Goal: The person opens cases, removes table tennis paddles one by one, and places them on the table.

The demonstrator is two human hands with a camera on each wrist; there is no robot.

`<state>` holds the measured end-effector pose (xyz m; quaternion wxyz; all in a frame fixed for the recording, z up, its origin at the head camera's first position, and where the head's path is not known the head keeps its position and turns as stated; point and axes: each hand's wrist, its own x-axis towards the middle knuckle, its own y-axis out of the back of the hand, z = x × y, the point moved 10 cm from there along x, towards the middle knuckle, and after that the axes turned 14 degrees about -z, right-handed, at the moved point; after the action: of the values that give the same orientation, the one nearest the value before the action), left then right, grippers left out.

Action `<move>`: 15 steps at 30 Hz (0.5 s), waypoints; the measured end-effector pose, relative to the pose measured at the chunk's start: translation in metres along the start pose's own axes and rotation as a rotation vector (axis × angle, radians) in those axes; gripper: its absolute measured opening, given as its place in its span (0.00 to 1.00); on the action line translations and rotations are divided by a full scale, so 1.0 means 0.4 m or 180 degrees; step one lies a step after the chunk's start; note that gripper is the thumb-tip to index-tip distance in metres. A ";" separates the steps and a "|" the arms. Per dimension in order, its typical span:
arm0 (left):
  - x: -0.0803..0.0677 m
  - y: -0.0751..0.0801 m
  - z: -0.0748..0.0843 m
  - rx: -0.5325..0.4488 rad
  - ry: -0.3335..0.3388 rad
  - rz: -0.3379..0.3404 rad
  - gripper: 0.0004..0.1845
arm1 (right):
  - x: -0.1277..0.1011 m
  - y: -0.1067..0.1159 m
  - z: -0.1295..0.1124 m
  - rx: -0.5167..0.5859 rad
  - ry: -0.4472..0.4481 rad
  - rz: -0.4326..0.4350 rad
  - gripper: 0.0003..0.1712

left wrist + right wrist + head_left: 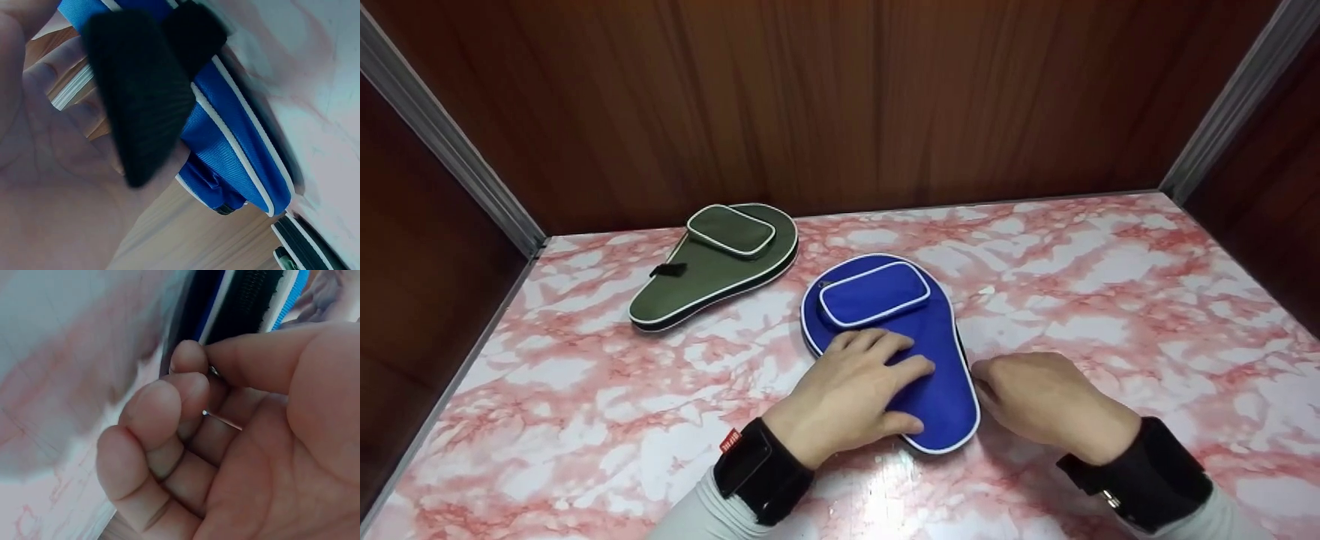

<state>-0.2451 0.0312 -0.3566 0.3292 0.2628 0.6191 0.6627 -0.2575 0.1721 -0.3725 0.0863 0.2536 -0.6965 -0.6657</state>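
1. Right grip: your right hand [1042,397] has its fingers curled in, thumb and forefinger pinched together at the edge of the blue case [937,341]. A glint of metal between them reads as a zip pull [214,371]; the fingers hide most of it.
2. Left grip: your left hand [847,394] rests on top of the case with fingers spread, gripping nothing.
3. Location: the blue case lies flat on the tabletop [1110,300], immediately left of the right-hand pinch and under the left fingers. The green case [709,274] sits beyond and left of the left hand, apart from it.
4. Step in hand, as judged: working the zip along the side band [244,301]. Bear down evenly with your left fingers, clear of the zip's path. Draw the pull low and level, following the edge's curve; an upward tug could lift the case or jam the slider. Direction of travel cannot be determined.
5. Orientation: the long axis runs mostly fore-and-aft. The broad end, bearing the front pocket [876,294], lies ahead and left of the pinch; the narrow end points back toward you, canted rightward.
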 end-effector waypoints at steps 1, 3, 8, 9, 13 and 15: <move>0.000 0.000 0.000 -0.0005 0.0002 0.0003 0.35 | -0.002 0.000 -0.001 -0.0003 0.0021 -0.0019 0.16; 0.002 0.001 -0.001 -0.0016 0.0007 -0.0012 0.35 | -0.006 0.001 -0.003 -0.0020 0.0069 -0.0055 0.16; 0.005 -0.001 -0.002 -0.0021 0.0028 -0.0058 0.34 | -0.013 0.003 -0.008 -0.0058 0.0164 -0.0075 0.15; 0.005 -0.001 -0.003 -0.0015 0.0034 -0.0063 0.34 | -0.013 0.003 -0.008 -0.0055 0.0168 -0.0085 0.14; 0.004 -0.001 -0.003 0.0002 0.0035 -0.0072 0.34 | -0.012 0.000 -0.011 -0.0024 0.0189 -0.0142 0.13; 0.002 -0.001 -0.003 -0.0010 0.0019 -0.0103 0.35 | -0.011 0.000 -0.012 -0.0005 0.0193 -0.0158 0.12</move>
<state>-0.2464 0.0308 -0.3571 0.3385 0.2503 0.6233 0.6590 -0.2513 0.1700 -0.3713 0.0910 0.2908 -0.6865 -0.6602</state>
